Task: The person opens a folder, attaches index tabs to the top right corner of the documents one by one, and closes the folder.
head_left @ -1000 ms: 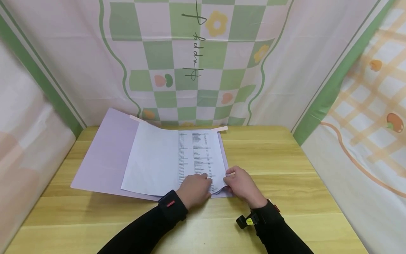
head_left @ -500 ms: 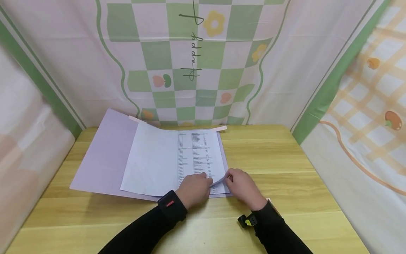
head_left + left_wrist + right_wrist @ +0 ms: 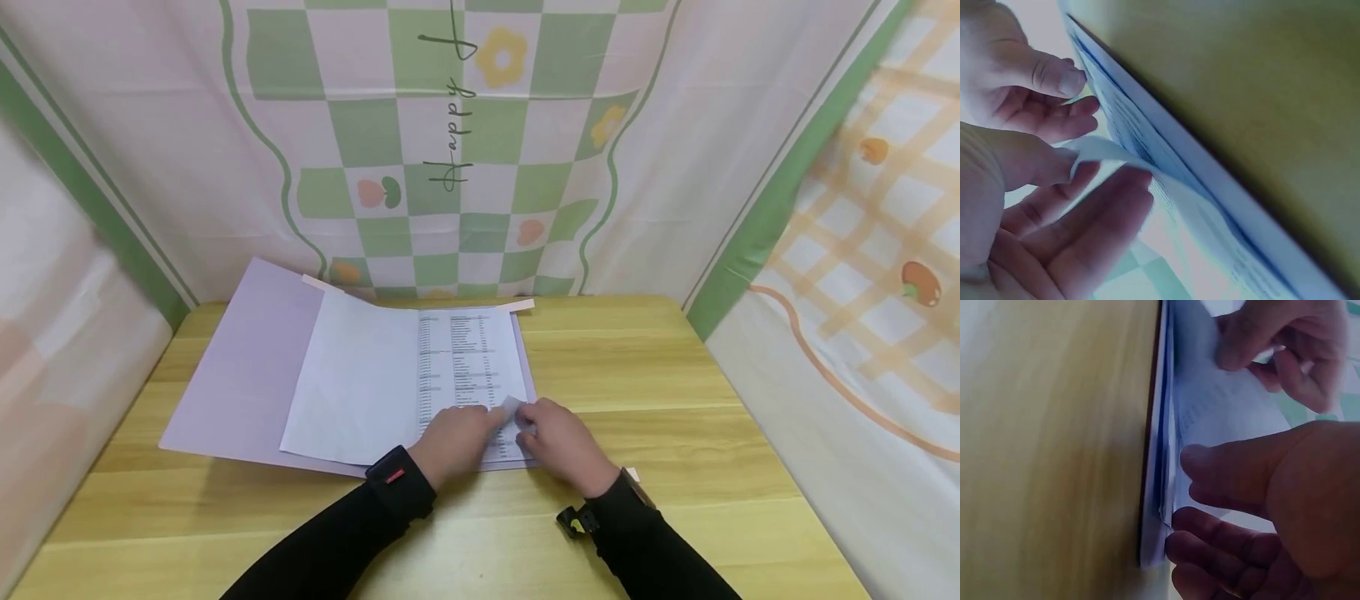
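Observation:
A lilac folder (image 3: pixel 240 367) lies spread on the table with its cover turned left. Inside are a blank turned-over sheet (image 3: pixel 352 375) and printed sheets (image 3: pixel 465 350) on the right. My left hand (image 3: pixel 453 437) pinches the lifted lower-right corner of a sheet (image 3: pixel 1110 150) between thumb and fingers, and that corner bends upward. Close by on the right is my right hand (image 3: pixel 562 442), at the lower right of the stack. Its thumb (image 3: pixel 1210 465) and loosely bent fingers lie apart beside the page edges, with no sheet gripped between them.
Pale strips (image 3: pixel 517 306) stick out at the top of the folder, one at each side. Wooden tabletop (image 3: pixel 630 358) extends around it. A patterned cloth (image 3: pixel 435 125) hangs behind the table, and more cloth hangs at both sides.
The right hand has lifted the sheet's lower-right corner and brought it leftward. The left hand now pinches that corner, and the right hand has let go of it.

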Motion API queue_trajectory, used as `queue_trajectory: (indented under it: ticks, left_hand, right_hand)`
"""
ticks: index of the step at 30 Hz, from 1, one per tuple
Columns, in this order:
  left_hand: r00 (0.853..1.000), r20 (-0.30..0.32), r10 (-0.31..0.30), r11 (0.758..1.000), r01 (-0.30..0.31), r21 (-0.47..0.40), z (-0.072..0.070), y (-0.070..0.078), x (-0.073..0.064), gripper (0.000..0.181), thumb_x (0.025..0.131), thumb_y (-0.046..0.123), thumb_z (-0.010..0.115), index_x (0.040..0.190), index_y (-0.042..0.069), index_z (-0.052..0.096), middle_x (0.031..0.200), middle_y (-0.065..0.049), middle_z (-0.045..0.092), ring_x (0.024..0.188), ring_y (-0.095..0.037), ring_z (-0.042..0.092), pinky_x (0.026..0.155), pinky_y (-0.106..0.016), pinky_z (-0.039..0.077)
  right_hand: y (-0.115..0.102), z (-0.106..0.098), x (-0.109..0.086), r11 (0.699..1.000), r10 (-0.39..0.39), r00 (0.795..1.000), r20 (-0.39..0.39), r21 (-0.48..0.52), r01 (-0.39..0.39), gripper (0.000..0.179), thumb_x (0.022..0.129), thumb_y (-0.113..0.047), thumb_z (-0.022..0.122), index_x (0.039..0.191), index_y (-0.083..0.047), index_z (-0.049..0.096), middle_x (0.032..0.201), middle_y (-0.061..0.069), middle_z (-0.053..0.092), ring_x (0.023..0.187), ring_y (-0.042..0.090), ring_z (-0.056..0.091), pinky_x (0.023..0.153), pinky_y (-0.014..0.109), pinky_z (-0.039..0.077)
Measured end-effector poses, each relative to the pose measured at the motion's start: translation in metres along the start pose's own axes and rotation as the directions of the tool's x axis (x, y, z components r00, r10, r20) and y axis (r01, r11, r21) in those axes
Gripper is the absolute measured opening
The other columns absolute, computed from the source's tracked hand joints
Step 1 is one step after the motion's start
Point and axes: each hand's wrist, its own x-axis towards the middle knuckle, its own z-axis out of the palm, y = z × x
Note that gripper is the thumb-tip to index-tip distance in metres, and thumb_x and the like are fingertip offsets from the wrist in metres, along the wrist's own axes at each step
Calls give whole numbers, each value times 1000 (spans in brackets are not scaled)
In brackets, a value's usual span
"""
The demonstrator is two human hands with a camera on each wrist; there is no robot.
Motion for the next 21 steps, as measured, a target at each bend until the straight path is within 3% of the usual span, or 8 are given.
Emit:
queue_trajectory:
  ticks: [3,6,8,13,21]
  left_hand:
    - [999,13,35,998,-36,54,-2,2,0,36,97,11,63,131,20,64,82,3,57,60,-12,49,56,-28,44]
    - [997,6,71,987,-71,141,-4,4,-1,18,96,14,63,111,12,72,79,3,54,58,-10,48,53,-26,45]
    - [997,-22,69,977,-63,203,-6,6,-4,12,94,15,64,97,9,73,74,3,55,55,-10,49,50,-28,46]
    - [997,-76,-19,954,41,298,-13,10,-16,9,90,13,70,83,9,74,62,-1,51,49,-16,51,43,-33,45]
    - [991,-57,-125,966,135,222,-15,8,-27,10,90,11,70,81,6,70,62,-3,54,54,-18,55,49,-35,49]
  right_hand:
    - [-3,0,4,995,-30,999,29,-95,33,27,89,-14,73,112,-1,69,81,2,53,70,15,48,65,34,45]
    - [-6,1,10,980,-58,996,62,-186,68,25,90,-18,72,105,1,67,75,2,49,67,16,45,61,33,43]
    - [-7,1,14,974,-56,994,93,-214,75,28,90,-21,73,101,3,65,74,3,47,66,17,45,60,33,43]
    - [-7,-1,19,980,-25,983,181,-191,60,43,87,-30,78,105,5,62,78,5,48,69,19,46,64,33,44]
    - [-8,-3,22,995,-36,966,255,-81,59,56,83,-30,81,113,12,58,85,10,56,74,20,50,69,37,47]
